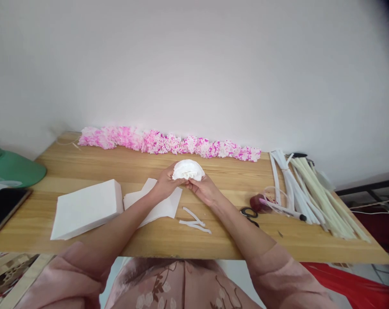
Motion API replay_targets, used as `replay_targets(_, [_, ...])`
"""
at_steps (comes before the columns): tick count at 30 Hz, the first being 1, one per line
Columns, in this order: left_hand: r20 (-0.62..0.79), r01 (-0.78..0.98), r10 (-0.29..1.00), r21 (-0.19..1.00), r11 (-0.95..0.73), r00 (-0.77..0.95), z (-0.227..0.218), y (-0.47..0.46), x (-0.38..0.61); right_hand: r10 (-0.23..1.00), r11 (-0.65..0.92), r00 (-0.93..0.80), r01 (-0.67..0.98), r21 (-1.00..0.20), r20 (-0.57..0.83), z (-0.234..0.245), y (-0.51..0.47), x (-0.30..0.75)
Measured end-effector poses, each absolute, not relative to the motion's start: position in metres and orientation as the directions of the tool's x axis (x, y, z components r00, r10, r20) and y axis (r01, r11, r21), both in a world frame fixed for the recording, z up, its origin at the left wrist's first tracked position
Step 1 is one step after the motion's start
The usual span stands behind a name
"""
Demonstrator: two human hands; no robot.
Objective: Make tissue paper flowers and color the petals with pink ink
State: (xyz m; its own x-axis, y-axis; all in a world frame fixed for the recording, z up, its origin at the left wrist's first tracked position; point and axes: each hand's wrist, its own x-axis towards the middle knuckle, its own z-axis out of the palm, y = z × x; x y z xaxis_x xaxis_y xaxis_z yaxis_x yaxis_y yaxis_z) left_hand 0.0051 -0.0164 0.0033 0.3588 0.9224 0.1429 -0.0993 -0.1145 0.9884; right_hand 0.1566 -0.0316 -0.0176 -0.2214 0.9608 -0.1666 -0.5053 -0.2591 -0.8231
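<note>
A white ruffled paper flower (pixel 188 169), rounded and layered, is held up over the middle of the table. My left hand (pixel 167 182) grips its left side and lower edge. My right hand (pixel 204 189) pinches it from the lower right, the fingertips of both hands meeting beneath it. Under my left forearm lie loose white paper sheets (pixel 168 205). Just below my hands are several thin white strips (pixel 194 224) on the wood. The underside of the flower is hidden by my fingers.
A stack of white paper (pixel 85 210) is at left, near a phone (pixel 7 208) and green cap (pixel 17 167). Pink-and-white paper flowers (pixel 168 143) line the wall. At right lie scissors (pixel 249 213), a dark red container (pixel 260 203), a marker (pixel 287 211) and strip bundles (pixel 323 195).
</note>
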Motion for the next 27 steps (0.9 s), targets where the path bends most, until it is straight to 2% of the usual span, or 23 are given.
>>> replay_targets(3, [0.127, -0.091, 0.938, 0.991, -0.103, 0.323, -0.003, -0.012, 0.006, 0.981, -0.189, -0.143, -0.529, -0.827, -0.133, -0.018, -0.027, 0.161])
replay_targets(8, [-0.003, -0.151, 0.966, 0.987, 0.044, 0.257, -0.006, -0.008, 0.003, 0.997, -0.074, -0.015, -0.498, -0.864, -0.076, -0.012, -0.023, 0.168])
replay_targets(13, [-0.138, -0.290, 0.896, 0.916, 0.278, 0.422, 0.009, -0.012, 0.005, 0.997, -0.042, 0.044, -0.472, -0.881, -0.071, -0.009, -0.020, 0.171])
replay_targets(17, [-0.170, -0.247, 0.888, 0.923, 0.295, 0.427, 0.027, -0.014, 0.006, 0.998, -0.019, 0.050, -0.442, -0.897, -0.046, -0.009, -0.019, 0.170])
replay_targets(19, [-0.196, -0.229, 0.903, 0.927, 0.299, 0.383, 0.035, -0.016, 0.007, 0.999, -0.006, 0.035, -0.404, -0.915, -0.022, -0.008, -0.021, 0.169])
replay_targets(23, [-0.291, -0.281, 0.879, 0.868, 0.409, 0.379, 0.040, -0.020, 0.008, 0.999, 0.029, -0.020, -0.275, -0.961, 0.035, -0.005, -0.025, 0.166])
replay_targets(27, [-0.302, -0.350, 0.892, 0.839, 0.416, 0.336, 0.031, -0.022, 0.005, 0.992, 0.125, 0.008, -0.142, -0.982, 0.126, -0.002, -0.027, 0.168])
